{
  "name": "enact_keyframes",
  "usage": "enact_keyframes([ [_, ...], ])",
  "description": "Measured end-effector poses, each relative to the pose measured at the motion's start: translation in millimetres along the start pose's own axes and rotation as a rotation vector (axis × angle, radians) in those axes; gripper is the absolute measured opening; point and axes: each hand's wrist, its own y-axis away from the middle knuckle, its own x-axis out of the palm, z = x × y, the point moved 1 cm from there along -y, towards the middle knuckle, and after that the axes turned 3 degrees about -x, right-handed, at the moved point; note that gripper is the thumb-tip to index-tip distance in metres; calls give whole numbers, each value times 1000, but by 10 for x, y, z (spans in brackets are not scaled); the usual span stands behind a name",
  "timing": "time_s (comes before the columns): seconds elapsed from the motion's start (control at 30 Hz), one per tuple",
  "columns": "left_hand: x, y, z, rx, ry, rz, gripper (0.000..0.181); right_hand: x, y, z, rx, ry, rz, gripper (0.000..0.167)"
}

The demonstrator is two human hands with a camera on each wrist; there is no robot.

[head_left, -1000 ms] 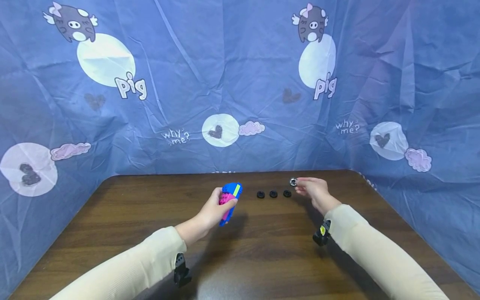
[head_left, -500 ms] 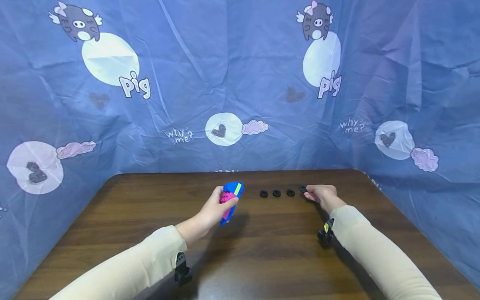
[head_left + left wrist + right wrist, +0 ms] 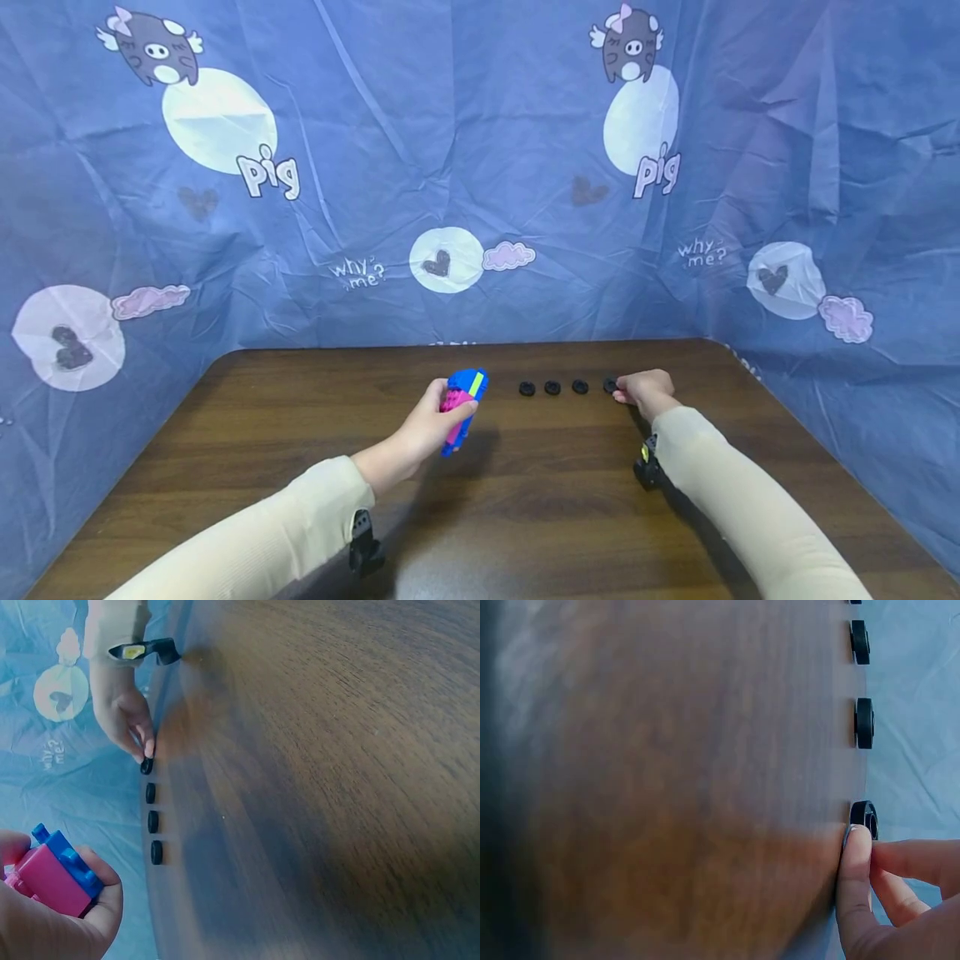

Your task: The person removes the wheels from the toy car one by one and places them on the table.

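My left hand grips a toy-brick assembly of blue and pink pieces with a lime strip, held above the table. Its pink side and blue studs show in the left wrist view; the palm and fingers cover part of it. At the far right end of a row, my right hand pinches a small black toy wheel between thumb and fingers, down at the tabletop. To its left lie three more black wheels, the nearest one, then a middle wheel and an end wheel.
The brown wooden table ends just behind the wheel row. A blue printed cloth hangs behind and along both sides. Each wrist carries a black camera mount, such as the left mount.
My right hand has moved right and down, bringing its wheel from above the table to the right end of the row. The left hand keeps its hold on the brick assembly, almost still.
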Motion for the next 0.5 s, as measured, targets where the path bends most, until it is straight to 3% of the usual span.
enact_keyframes([
  [0.5, 37, -8, 27, -37, -33, 18, 48, 41, -17, 7, -19, 115, -14, 43],
])
